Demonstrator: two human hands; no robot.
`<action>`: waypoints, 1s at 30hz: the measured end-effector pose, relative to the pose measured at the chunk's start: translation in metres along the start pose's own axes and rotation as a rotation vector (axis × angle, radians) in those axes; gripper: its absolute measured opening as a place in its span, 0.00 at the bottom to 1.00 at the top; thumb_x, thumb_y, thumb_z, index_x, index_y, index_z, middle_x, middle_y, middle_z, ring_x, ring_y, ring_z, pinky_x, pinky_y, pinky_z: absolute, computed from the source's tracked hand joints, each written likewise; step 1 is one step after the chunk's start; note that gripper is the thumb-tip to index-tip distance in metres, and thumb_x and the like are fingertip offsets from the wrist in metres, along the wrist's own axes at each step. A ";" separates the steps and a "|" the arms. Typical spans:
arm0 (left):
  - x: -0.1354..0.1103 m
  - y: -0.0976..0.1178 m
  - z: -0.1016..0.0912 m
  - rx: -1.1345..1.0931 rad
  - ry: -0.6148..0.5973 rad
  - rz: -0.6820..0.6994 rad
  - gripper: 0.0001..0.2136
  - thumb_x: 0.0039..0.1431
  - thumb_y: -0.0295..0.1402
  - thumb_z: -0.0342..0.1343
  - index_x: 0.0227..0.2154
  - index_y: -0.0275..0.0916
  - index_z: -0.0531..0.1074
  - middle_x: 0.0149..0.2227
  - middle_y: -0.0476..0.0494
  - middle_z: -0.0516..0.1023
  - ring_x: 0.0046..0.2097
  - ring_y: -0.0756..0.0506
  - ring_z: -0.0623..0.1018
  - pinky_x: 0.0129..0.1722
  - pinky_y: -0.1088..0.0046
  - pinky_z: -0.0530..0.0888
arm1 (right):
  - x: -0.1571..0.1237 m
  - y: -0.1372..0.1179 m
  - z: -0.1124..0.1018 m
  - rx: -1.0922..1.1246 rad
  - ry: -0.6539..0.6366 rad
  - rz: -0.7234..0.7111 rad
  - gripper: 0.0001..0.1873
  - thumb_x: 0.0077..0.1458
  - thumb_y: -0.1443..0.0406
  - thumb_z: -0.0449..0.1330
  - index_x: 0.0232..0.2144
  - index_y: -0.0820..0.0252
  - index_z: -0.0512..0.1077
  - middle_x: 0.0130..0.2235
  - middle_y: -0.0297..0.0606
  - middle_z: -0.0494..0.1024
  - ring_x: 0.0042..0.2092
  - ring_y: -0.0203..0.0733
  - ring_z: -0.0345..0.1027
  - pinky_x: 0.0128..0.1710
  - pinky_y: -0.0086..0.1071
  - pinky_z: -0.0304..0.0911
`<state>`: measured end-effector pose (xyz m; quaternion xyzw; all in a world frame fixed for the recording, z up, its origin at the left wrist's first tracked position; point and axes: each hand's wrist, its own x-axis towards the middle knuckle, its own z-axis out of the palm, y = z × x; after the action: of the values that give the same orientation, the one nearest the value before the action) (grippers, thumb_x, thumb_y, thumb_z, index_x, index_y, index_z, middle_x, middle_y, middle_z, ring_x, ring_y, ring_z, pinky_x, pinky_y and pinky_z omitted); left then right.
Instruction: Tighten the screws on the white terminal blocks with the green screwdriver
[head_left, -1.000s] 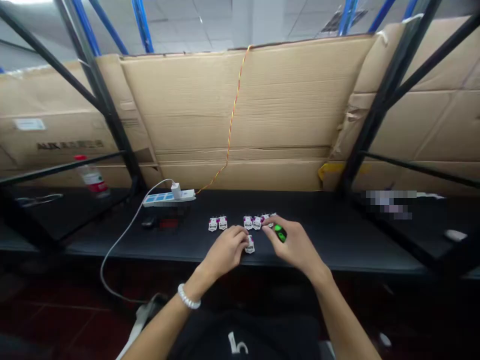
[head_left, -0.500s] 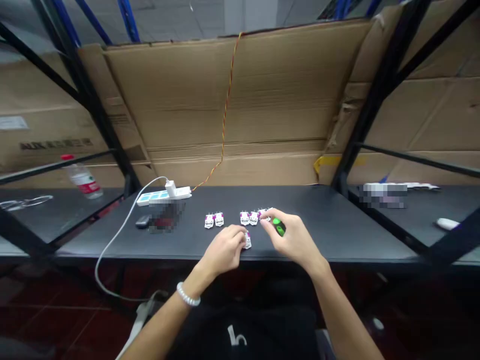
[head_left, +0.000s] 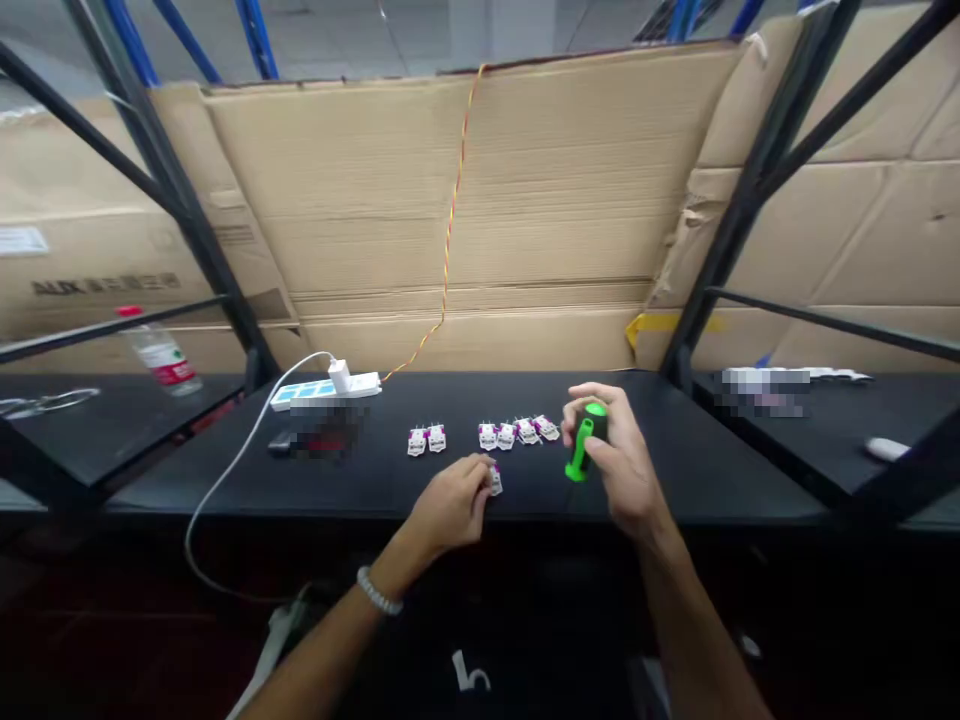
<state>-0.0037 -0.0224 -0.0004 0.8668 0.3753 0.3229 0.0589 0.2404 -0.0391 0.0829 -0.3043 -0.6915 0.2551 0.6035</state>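
My left hand point(head_left: 453, 502) pinches a small white and purple plastic part point(head_left: 496, 482) against the dark tabletop near its front edge; the fingers cover much of it. In my right hand point(head_left: 619, 455) is a green and black screwdriver point(head_left: 585, 445), its green collar pointing down and its thin shaft hard to see against the table. Beyond my left hand, several similar white and purple parts point(head_left: 506, 436) stand in a row. Two more of these parts point(head_left: 436, 438) sit side by side to the left.
A white power strip point(head_left: 360, 386) with a plugged-in charger point(head_left: 340, 376) lies at the back left, its cable point(head_left: 238, 465) looping over the front edge. Black rack posts point(head_left: 739, 190) flank the table point(head_left: 720, 460). Cardboard point(head_left: 555, 220) closes the back. A bottle point(head_left: 166, 360) lies tilted at left.
My right hand has moved right, away from the row of parts, and turned the screwdriver from lying in the palm to pointing down. My left hand stays on its part.
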 end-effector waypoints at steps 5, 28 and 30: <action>0.002 0.007 0.005 0.016 0.028 -0.062 0.06 0.65 0.23 0.51 0.38 0.41 0.69 0.50 0.36 0.79 0.51 0.38 0.81 0.54 0.58 0.81 | 0.003 0.006 0.007 0.001 0.070 0.001 0.22 0.71 0.60 0.56 0.64 0.50 0.61 0.49 0.41 0.73 0.46 0.43 0.73 0.44 0.37 0.77; 0.004 0.016 0.010 0.079 0.032 -0.137 0.07 0.62 0.23 0.52 0.38 0.42 0.65 0.47 0.39 0.75 0.48 0.39 0.78 0.50 0.59 0.81 | 0.003 0.037 0.036 -0.093 0.141 -0.059 0.25 0.70 0.61 0.60 0.66 0.51 0.65 0.51 0.43 0.76 0.49 0.45 0.77 0.53 0.42 0.77; 0.005 0.016 0.010 0.085 0.033 -0.136 0.08 0.61 0.23 0.53 0.38 0.43 0.65 0.47 0.39 0.75 0.48 0.39 0.78 0.50 0.59 0.81 | 0.002 0.035 0.037 -0.131 0.131 -0.086 0.25 0.69 0.61 0.62 0.65 0.49 0.67 0.50 0.43 0.76 0.50 0.47 0.77 0.54 0.44 0.76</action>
<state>0.0146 -0.0291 -0.0003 0.8356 0.4476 0.3162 0.0374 0.2081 -0.0126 0.0538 -0.3293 -0.6780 0.1630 0.6367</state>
